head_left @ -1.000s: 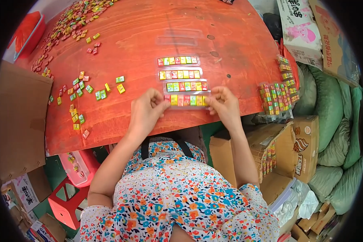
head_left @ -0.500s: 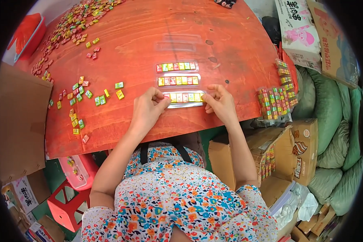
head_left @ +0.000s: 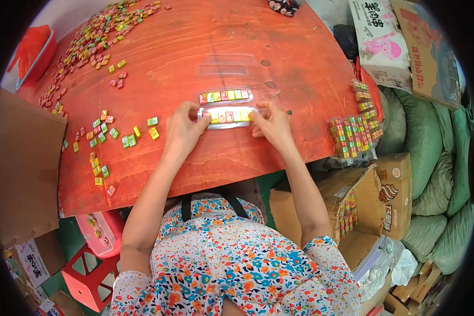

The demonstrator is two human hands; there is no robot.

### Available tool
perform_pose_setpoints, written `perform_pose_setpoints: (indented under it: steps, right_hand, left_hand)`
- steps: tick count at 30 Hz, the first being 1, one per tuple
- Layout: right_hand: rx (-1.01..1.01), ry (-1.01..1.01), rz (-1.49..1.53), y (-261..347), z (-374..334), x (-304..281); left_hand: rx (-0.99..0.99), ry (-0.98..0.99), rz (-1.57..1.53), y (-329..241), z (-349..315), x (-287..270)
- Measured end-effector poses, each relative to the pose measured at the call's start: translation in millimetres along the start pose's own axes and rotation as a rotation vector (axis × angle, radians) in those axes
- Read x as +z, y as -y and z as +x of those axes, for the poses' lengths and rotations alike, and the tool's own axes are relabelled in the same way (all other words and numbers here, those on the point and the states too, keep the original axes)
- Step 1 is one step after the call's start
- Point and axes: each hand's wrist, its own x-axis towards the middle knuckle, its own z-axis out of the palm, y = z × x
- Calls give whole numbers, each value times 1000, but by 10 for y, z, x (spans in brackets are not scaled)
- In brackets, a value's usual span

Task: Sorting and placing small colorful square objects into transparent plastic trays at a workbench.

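A clear plastic tray [head_left: 229, 116] with a row of small red, yellow and pale wrapped pieces lies at the middle of the red table. My left hand [head_left: 184, 129] pinches its left end between thumb and fingers. At its right end my right hand [head_left: 271, 125] grips the edge, thumb on the last yellow piece. Just beyond lies a second filled tray [head_left: 225, 96], parallel to the first. Farther off are clear trays [head_left: 224, 68] without pieces. Whether another tray sits under the held one is hidden.
Loose small pieces [head_left: 126, 140] are scattered to the left, with a large heap [head_left: 97, 37] at the far left. Filled trays [head_left: 351, 137] are stacked at the right table edge. A cardboard box [head_left: 26, 163] stands at the left; an open carton [head_left: 347, 203] is below right.
Both hands have moved away from the near table edge with the held tray. It now lies where the middle filled tray was, and only two filled rows show there. The view has shifted slightly.
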Motion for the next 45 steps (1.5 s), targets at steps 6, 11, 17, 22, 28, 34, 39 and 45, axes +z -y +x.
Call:
perform_pose_setpoints:
  steps: [6,11,17,22,28,34,39,45]
  right_hand:
    - [-39,-18,22,229,22,-104]
    - [-154,-122,-342,116,502,136]
    - [-57,-156,-119,105,502,153]
    - [106,13,292,43,140,-72]
    - [251,-178,632,-279,-753,-767]
    - [234,-528,845,-621,-1120,-1226]
    - [200,-714,1048,-1063,-1142,-1453]
    - [47,-655,1181,-1265,-1118,-1471]
  left_hand:
    - [-40,-8,-210,-96,140,-8]
    - [31,12,188,306,625,12]
    - [-241,139,-95,52,645,-1]
    - [-251,239,-318,126,570,60]
    - [-25,534,-486,-552,414,758]
    - [-94,800,-665,-933,489,1901]
    - [-14,810,-674,-1196,369,2419]
    - [349,631,-515,-1138,165,2406]
